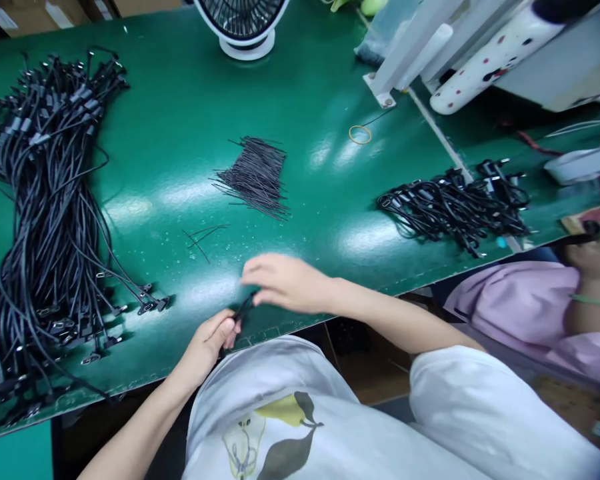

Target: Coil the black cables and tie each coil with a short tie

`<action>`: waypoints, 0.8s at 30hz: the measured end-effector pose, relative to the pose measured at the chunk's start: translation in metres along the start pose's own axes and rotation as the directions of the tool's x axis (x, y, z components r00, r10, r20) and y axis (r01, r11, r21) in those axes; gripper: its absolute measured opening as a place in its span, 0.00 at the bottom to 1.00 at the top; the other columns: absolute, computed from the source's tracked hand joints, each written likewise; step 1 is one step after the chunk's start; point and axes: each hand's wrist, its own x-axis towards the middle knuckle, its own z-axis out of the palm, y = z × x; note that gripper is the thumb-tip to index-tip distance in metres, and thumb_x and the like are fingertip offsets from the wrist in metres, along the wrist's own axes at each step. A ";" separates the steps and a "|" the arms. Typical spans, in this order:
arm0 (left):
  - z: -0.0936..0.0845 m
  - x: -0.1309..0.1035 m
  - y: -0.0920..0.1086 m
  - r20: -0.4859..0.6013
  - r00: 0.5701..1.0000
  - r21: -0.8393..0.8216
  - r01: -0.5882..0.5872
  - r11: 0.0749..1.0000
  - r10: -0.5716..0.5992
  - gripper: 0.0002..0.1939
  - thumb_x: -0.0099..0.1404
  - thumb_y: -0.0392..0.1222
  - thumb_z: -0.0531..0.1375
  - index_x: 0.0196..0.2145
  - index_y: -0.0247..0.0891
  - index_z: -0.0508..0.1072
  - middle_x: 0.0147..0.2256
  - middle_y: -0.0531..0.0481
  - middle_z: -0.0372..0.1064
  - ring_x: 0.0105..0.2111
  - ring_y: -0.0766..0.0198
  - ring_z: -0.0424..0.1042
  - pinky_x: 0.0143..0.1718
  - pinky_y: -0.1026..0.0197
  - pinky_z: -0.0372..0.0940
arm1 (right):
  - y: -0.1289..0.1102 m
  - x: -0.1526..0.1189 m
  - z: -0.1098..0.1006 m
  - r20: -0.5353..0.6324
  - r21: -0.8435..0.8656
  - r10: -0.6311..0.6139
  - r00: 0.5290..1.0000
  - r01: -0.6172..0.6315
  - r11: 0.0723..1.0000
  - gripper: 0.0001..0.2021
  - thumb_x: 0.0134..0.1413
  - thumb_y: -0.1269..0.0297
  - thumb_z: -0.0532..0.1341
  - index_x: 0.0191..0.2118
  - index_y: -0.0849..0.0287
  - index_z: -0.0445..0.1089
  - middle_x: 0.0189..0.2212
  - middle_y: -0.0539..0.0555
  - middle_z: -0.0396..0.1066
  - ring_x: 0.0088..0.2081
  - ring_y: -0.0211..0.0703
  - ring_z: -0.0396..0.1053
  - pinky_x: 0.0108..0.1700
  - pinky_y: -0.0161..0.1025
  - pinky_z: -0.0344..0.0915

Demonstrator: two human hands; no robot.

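Near the table's front edge, my left hand point(214, 339) is closed around a folded black cable point(244, 307). Just to the right of it, my right hand point(283, 283) is at the cable's upper end, its fingers bent and smeared by motion, so their grip is unclear. Beyond my hands lies a pile of thin black twist ties point(256, 175). A few loose twist ties point(200, 240) lie to the left, close to my hands. A large heap of long black cables point(55, 200) with plugs covers the left side of the table.
Bundled black cables point(455, 203) lie at the right of the green table point(170, 120). A white fan point(247, 50) stands at the back. Near a metal stand point(405, 53) is a yellow ring point(360, 135). At far right sits another person with a lilac garment point(515, 300).
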 end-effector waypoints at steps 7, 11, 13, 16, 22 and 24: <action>0.001 0.009 0.000 -0.129 0.990 -0.179 -0.087 0.980 0.064 0.20 0.64 0.57 0.60 0.30 0.36 0.69 0.20 0.56 0.54 0.23 0.67 0.54 0.29 0.61 0.52 | 0.102 0.032 -0.021 -0.334 -0.081 0.746 0.576 -0.806 0.587 0.11 0.63 0.59 0.56 0.38 0.61 0.70 0.40 0.59 0.70 0.39 0.46 0.66 0.42 0.42 0.60; 0.001 0.010 0.002 -0.161 0.981 -0.225 -0.146 0.963 0.111 0.18 0.65 0.56 0.60 0.31 0.36 0.69 0.22 0.56 0.55 0.24 0.67 0.54 0.29 0.61 0.53 | 0.115 0.040 -0.016 -0.301 -0.123 0.778 0.552 -0.831 0.542 0.07 0.60 0.67 0.54 0.36 0.60 0.69 0.37 0.58 0.71 0.36 0.44 0.65 0.39 0.40 0.57; 0.001 0.010 0.002 -0.182 0.977 -0.264 -0.161 0.951 0.115 0.18 0.65 0.55 0.61 0.31 0.36 0.69 0.22 0.56 0.54 0.23 0.68 0.53 0.29 0.61 0.53 | 0.112 0.037 -0.016 -0.325 -0.119 0.754 0.571 -0.816 0.566 0.06 0.60 0.66 0.55 0.38 0.60 0.68 0.39 0.58 0.70 0.36 0.43 0.65 0.38 0.39 0.56; 0.002 0.010 0.002 -0.170 0.980 -0.288 -0.146 0.947 0.100 0.18 0.64 0.56 0.61 0.31 0.36 0.69 0.22 0.57 0.53 0.23 0.68 0.52 0.28 0.61 0.52 | 0.111 0.032 -0.016 -0.338 -0.122 0.727 0.598 -0.794 0.596 0.06 0.60 0.65 0.57 0.40 0.60 0.67 0.42 0.58 0.69 0.38 0.43 0.65 0.39 0.38 0.56; 0.005 0.009 0.002 -0.140 0.983 -0.266 -0.149 0.952 0.115 0.19 0.63 0.57 0.61 0.30 0.36 0.69 0.21 0.56 0.53 0.23 0.68 0.52 0.27 0.61 0.53 | 0.116 0.029 -0.021 -0.313 -0.123 0.719 0.621 -0.777 0.617 0.04 0.56 0.71 0.54 0.33 0.59 0.66 0.35 0.55 0.68 0.35 0.42 0.63 0.39 0.38 0.56; 0.004 0.008 0.004 -0.158 0.981 -0.288 -0.157 0.945 0.115 0.19 0.63 0.56 0.62 0.30 0.36 0.69 0.21 0.57 0.53 0.22 0.69 0.52 0.27 0.62 0.53 | 0.109 0.023 -0.025 -0.367 -0.106 0.696 0.618 -0.770 0.629 0.04 0.57 0.71 0.54 0.33 0.59 0.65 0.35 0.55 0.67 0.34 0.41 0.62 0.39 0.38 0.56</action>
